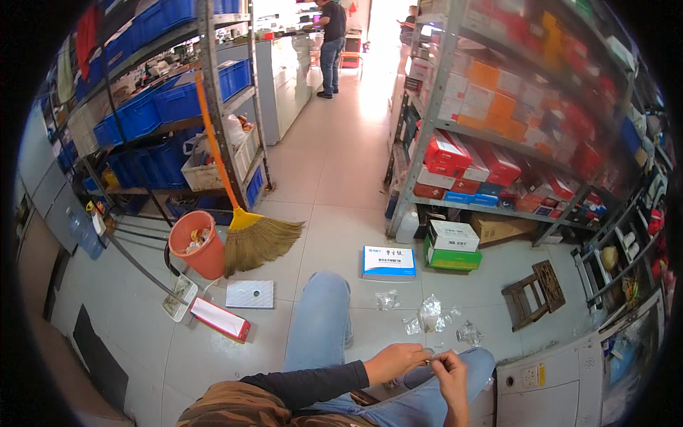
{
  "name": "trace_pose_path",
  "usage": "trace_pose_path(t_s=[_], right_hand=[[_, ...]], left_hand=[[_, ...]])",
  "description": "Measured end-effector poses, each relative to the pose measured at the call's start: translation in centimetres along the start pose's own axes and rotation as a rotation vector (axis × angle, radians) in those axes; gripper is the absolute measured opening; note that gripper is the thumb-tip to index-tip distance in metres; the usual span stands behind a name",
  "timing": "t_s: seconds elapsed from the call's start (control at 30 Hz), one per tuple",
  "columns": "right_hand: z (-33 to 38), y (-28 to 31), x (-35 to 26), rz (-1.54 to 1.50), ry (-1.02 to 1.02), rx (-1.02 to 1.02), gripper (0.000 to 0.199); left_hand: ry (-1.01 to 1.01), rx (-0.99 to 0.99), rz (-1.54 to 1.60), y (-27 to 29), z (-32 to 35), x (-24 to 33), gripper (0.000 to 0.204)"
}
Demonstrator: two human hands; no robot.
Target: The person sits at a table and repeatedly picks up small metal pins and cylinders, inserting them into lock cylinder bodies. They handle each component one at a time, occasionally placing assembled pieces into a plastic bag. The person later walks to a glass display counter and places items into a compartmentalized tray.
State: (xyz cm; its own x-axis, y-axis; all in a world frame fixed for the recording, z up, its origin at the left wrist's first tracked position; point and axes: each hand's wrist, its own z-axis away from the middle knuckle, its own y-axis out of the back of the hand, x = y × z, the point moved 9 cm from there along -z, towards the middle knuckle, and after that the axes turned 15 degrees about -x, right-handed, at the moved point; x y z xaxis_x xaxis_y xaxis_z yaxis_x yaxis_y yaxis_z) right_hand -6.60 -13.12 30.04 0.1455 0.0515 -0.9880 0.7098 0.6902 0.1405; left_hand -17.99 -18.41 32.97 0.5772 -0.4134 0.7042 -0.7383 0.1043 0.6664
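Observation:
Above my right knee, my two hands meet at the fingertips. My left hand (pixel 397 362) is closed in a pinch on something small that I cannot make out. Pressed against the same spot are the bent fingers of my right hand (pixel 451 377), also closed. Just beyond them on the floor lie several crumpled transparent plastic bags (pixel 430 314), some with small bits inside. Another small plastic bag (pixel 388 300) lies left of these. A white and blue flat box (pixel 388 263) rests farther out on the tiles.
Left stand an orange bucket (pixel 203 249), a broom (pixel 260 240), a dustpan (pixel 179 299), an open red-edged box (pixel 220 320) and a silvery panel (pixel 250 294). Right are a green box (pixel 452 259), a wooden stool (pixel 535 295) and a grey cabinet (pixel 548 391). Shelves flank the aisle; a person (pixel 331 46) stands far off.

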Motion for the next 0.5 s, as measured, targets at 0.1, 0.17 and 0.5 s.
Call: trace_pose_path(t_s=[0.1, 0.17, 0.5], right_hand=[[1.4, -1.9, 0.1, -0.021, -0.040, -0.015, 0.008], [1.9, -2.9, 0.1, -0.059, -0.071, -0.039, 0.006], [2.3, -4.1, 0.2, -0.026, -0.024, -0.003, 0.007]], left_hand=[[-0.031, 0.018, -0.022, -0.1, 2.0, 0.9, 0.024], [-0.051, 0.037, -0.015, 0.2, 2.8, 1.1, 0.024], [0.024, 0.041, 0.101, 0.5, 4.7, -0.1, 0.017]])
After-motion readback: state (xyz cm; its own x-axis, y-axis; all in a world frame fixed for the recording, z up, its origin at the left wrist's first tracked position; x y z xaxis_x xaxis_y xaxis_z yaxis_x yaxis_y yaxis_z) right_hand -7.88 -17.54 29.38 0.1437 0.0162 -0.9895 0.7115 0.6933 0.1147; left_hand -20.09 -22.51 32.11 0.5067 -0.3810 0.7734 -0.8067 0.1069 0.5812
